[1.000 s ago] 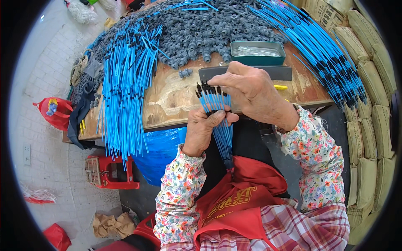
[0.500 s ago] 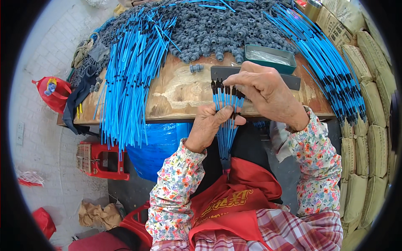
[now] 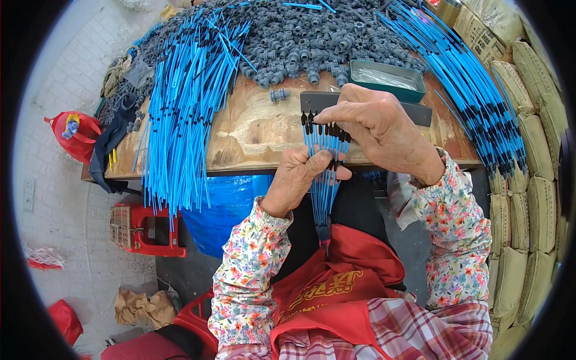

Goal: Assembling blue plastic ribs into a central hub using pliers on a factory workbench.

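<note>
My left hand [image 3: 305,174] is closed round a fanned bundle of thin blue tubes with black tips [image 3: 324,198], its thumb lying across them. The black tips spread upward just past the table's front edge, while the lower ends draw together above my lap. Over the tips is my right hand [image 3: 384,129], fingers bent and pressed together at the row of black ends. What its fingertips pinch, if anything, is hidden behind the hand. A dark grey flat bar [image 3: 414,114] lies on the table behind the hands.
A heap of grey plastic fittings [image 3: 312,42] covers the table's back. Blue tubes [image 3: 186,120] hang over the front edge at left; more [image 3: 480,102] lie at right. A green tray [image 3: 414,95] holds thin pale pins. One loose fitting [image 3: 279,95] sits nearby. Stacked sacks [image 3: 531,144] line the right.
The right hand's fingertips have shifted slightly left along the black tips. The left hand keeps its hold on the bundle, almost unmoved.
</note>
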The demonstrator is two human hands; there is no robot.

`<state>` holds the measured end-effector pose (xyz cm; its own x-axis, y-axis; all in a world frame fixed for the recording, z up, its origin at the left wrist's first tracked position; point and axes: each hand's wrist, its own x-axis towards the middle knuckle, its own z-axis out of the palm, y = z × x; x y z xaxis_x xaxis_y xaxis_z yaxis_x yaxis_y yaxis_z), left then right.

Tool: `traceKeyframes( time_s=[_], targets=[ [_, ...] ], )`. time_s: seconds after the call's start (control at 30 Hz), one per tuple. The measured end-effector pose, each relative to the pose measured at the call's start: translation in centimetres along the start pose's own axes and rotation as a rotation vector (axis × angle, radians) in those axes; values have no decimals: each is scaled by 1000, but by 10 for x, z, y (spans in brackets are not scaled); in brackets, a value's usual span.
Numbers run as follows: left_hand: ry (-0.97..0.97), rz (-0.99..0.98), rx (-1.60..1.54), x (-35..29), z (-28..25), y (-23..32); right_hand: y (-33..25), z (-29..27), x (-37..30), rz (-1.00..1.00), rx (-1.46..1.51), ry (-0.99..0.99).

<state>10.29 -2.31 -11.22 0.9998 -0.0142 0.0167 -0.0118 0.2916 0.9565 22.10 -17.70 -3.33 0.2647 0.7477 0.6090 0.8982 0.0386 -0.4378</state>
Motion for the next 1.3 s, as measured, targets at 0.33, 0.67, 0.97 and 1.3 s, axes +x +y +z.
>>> traceKeyframes(
  time_s=[0.33, 0.67, 0.97, 1.3],
  targets=[
    [-27, 18, 0, 0, -2, -1, -6, 10, 1, 138, 108, 63],
    [-92, -4, -12, 1, -7, 3, 0, 4, 9, 16, 9, -22],
    [-125, -18, -16, 2, -11, 2, 2, 9, 6, 39, 160, 13],
    [-179, -21, -15, 2, -15, 6, 3, 9, 6, 54, 178, -5]
  ],
)
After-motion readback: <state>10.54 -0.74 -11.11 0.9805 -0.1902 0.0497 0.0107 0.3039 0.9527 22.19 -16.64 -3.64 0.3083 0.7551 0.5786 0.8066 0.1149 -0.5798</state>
